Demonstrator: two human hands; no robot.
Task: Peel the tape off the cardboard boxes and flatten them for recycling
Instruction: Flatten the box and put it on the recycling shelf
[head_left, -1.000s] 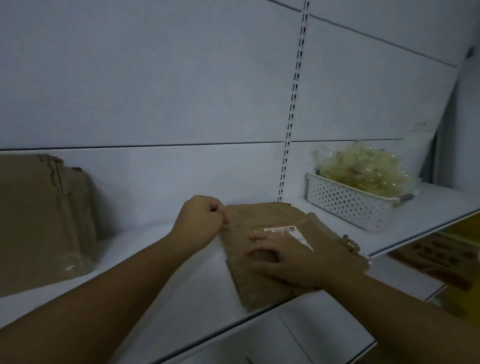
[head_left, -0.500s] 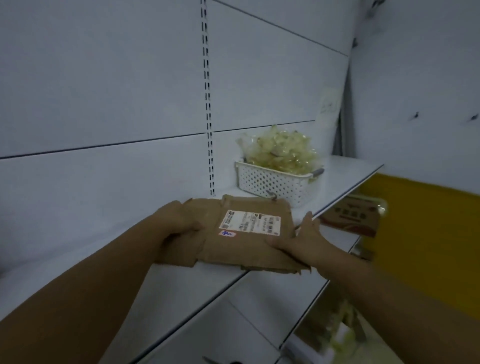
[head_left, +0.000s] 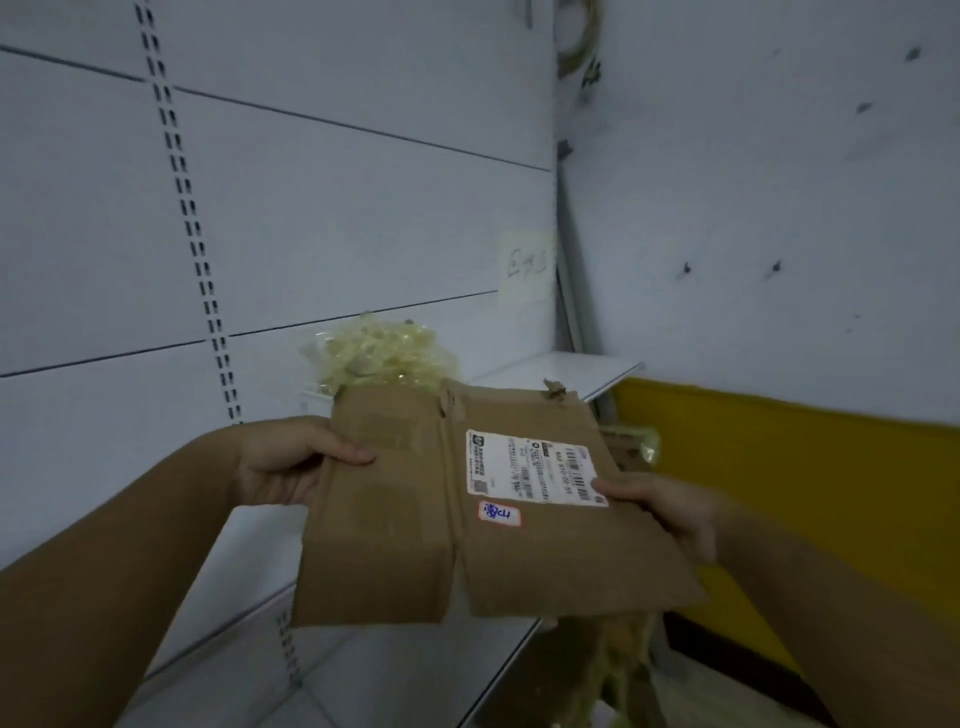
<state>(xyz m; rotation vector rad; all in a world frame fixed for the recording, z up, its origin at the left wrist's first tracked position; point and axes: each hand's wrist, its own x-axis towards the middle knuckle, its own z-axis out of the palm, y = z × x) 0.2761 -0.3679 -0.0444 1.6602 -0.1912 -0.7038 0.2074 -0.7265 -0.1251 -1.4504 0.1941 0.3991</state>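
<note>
A flattened brown cardboard box (head_left: 405, 519) is held up in the air above the white shelf (head_left: 249, 623), tilted toward me. It carries a white shipping label (head_left: 535, 467) and a small red-bordered sticker (head_left: 498, 515). My left hand (head_left: 291, 462) grips its left edge, thumb on the front face. My right hand (head_left: 670, 512) grips the right edge beside the label, thumb on top. A torn scrap sticks up at the box's top right corner.
A heap of crumpled yellowish tape (head_left: 384, 353) shows behind the box's top edge; its basket is hidden. More tape scraps (head_left: 618, 660) hang below the shelf. A white wall with a yellow band (head_left: 805, 467) stands at the right.
The flattened box has been lifted off the shelf and turned up toward me. The view has swung to the right, and the cardboard at the far left is out of sight.
</note>
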